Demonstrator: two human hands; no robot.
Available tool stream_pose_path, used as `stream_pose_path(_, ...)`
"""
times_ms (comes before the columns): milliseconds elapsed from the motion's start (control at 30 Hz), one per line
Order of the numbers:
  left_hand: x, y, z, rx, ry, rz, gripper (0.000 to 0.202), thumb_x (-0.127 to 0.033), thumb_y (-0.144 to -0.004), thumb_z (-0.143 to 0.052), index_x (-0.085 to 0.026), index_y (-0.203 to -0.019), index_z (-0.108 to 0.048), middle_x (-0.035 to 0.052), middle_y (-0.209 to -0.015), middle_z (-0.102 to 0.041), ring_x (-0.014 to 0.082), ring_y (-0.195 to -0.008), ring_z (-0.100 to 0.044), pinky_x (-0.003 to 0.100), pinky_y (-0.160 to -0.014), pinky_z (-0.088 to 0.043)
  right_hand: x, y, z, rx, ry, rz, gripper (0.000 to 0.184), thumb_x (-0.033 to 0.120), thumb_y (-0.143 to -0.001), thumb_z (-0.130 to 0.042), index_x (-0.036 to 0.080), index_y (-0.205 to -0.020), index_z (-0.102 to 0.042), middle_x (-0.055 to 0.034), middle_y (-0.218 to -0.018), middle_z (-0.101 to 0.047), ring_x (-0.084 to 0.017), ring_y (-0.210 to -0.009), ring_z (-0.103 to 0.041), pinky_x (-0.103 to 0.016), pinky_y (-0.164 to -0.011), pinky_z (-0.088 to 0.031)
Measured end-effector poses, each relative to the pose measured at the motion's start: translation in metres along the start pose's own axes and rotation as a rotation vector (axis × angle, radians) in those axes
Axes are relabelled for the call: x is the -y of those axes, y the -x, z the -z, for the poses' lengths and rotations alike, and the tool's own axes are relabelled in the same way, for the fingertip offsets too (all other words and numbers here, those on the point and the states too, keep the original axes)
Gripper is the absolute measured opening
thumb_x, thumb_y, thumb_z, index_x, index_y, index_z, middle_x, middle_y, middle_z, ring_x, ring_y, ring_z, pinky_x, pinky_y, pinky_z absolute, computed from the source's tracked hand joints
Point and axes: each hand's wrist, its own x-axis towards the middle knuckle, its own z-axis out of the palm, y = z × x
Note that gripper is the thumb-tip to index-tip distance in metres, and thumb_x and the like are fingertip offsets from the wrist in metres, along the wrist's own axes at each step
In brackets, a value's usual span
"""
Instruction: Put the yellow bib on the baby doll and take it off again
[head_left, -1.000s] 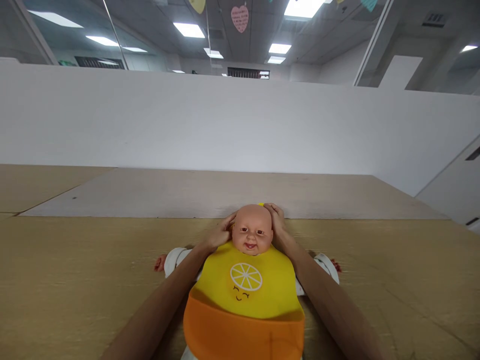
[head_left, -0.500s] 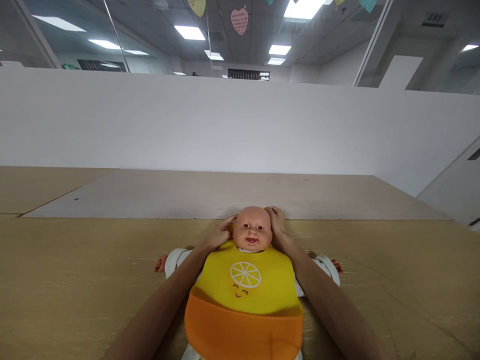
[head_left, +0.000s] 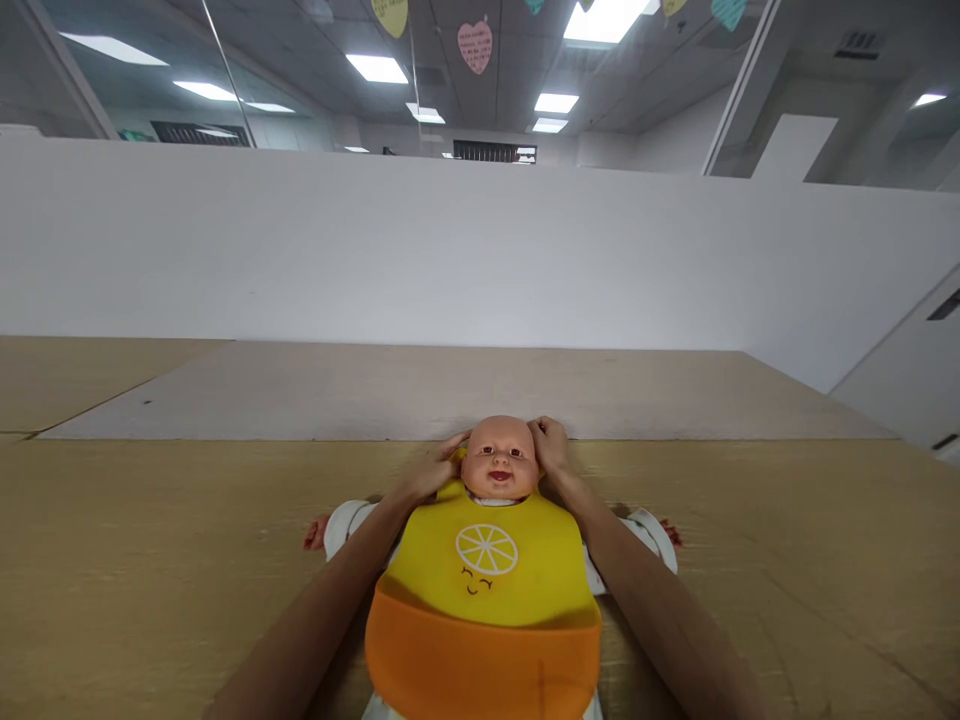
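Observation:
A baby doll (head_left: 500, 455) in white clothes lies on its back on the table, arms spread to both sides. Over its chest is a yellow bib (head_left: 427, 545) with a lemon slice and a smiling face printed on it, and an orange catch pocket (head_left: 484, 660) along the bottom. My left hand (head_left: 436, 468) is closed at the left side of the doll's head, on the bib's neck strap. On the other side, my right hand (head_left: 553, 447) has its fingers curled at the bib's other strap end. Both sets of fingertips are partly hidden behind the head.
The wooden table (head_left: 165, 570) extends to both sides, with a paler board (head_left: 315, 385) along its far part. Behind it rises a white wall (head_left: 480, 250) topped by glass panes. Paper hearts (head_left: 475, 47) hang on the glass.
The right fingers have shifted slightly behind the doll's head, and the yellow bit at their tips is no longer visible. The left hand has barely moved. The whole view has shifted a little.

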Motion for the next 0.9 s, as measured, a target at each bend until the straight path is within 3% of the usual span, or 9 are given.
stream_pose_path(500, -0.0093, 0.0040, 0.0056, 0.028, -0.022, 0.032, 0.070, -0.016, -0.060, -0.047, -0.017, -0.129, -0.055, 0.0039, -0.136, -0.055, 0.0257, -0.127, -0.047, 0.037, -0.108, -0.035, 0.0091, 0.0030, 0.0066, 0.091, 0.212, 0.001, 0.015, 0.018, -0.067, -0.047, 0.017, -0.052, -0.050, 0.0025, -0.054, -0.050, -0.010, -0.053, -0.041, -0.023, -0.052, -0.024)
stream_pose_path(700, -0.0078, 0.0037, 0.0059, 0.048, 0.005, -0.012, 0.065, -0.016, -0.061, -0.050, -0.019, -0.126, -0.059, 0.0026, -0.135, -0.057, 0.0277, -0.124, -0.050, 0.039, -0.107, -0.036, 0.0063, 0.0025, 0.0061, 0.095, 0.313, 0.010, 0.018, 0.016, -0.074, -0.048, 0.016, -0.057, -0.055, -0.0019, -0.060, -0.056, -0.011, -0.057, -0.044, -0.023, -0.054, -0.025)
stream_pose_path(900, -0.0033, 0.0006, 0.0062, 0.025, -0.047, 0.013, 0.069, -0.015, -0.060, -0.050, -0.015, -0.129, -0.055, 0.0055, -0.138, -0.053, 0.0281, -0.128, -0.045, 0.038, -0.109, -0.034, 0.0045, 0.0005, 0.0076, 0.105, 0.416, 0.009, 0.019, 0.019, -0.079, -0.049, 0.014, -0.069, -0.065, -0.0082, -0.074, -0.066, -0.012, -0.062, -0.049, -0.023, -0.056, -0.027)
